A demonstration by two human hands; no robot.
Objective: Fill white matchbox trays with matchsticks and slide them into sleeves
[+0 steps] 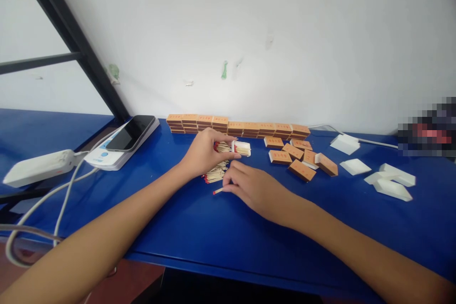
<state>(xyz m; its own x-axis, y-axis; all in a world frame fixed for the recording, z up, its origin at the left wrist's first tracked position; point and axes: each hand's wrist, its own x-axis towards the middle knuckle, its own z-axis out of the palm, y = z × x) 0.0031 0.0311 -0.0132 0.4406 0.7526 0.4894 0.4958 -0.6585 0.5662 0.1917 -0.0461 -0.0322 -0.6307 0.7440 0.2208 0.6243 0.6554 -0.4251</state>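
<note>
A: Your left hand [204, 153] is curled shut around a white tray [242, 148], which is partly filled with matches.

B: Your right hand [254, 186] pinches one match [218, 191] at its fingertips, just beside the loose pile [215, 174] between your hands. The closed boxes [295, 156] lie just beyond your right hand.

two hands [206, 154] [254, 187], one phone [131, 133], seven loose matchboxes [301, 170].

No legible text anywhere. Orange matchboxes [301, 170] carry a reddish print, too small to read. Blue mark on the white device [107, 156] is also unreadable.
</note>
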